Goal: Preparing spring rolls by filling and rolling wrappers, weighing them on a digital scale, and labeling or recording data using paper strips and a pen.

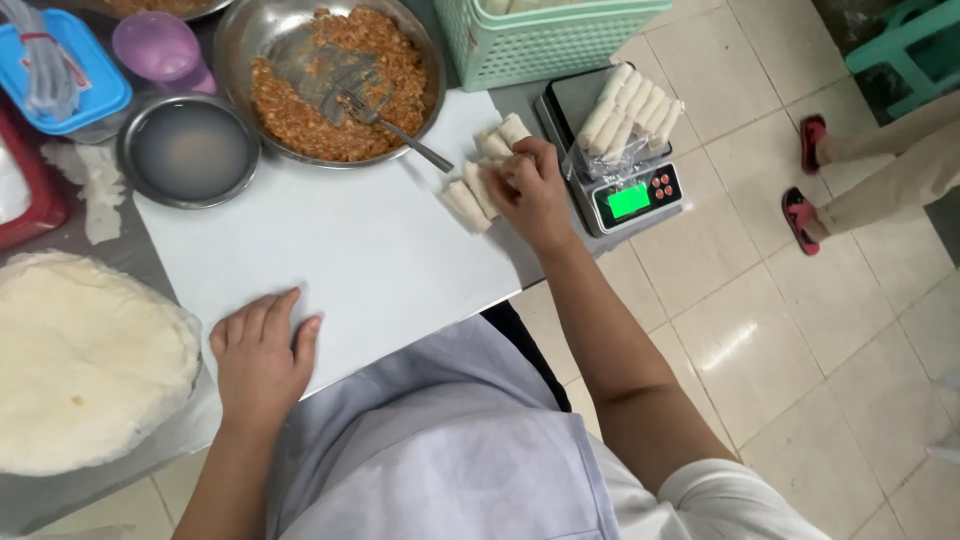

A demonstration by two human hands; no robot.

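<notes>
Head cam: right hand (528,190) curled on small wrapped rolls (482,185) at white board (340,250) edge, beside scale (625,160). Left hand (262,350) open, flat on board. Rolls prob. light, soft, thin-skinned; grip mid-length w/ fingertips, gently.

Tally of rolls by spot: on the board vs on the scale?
Rolls on the white board, by the right hand: 4
Rolls bagged on the scale: about 6
Total: about 10
</notes>
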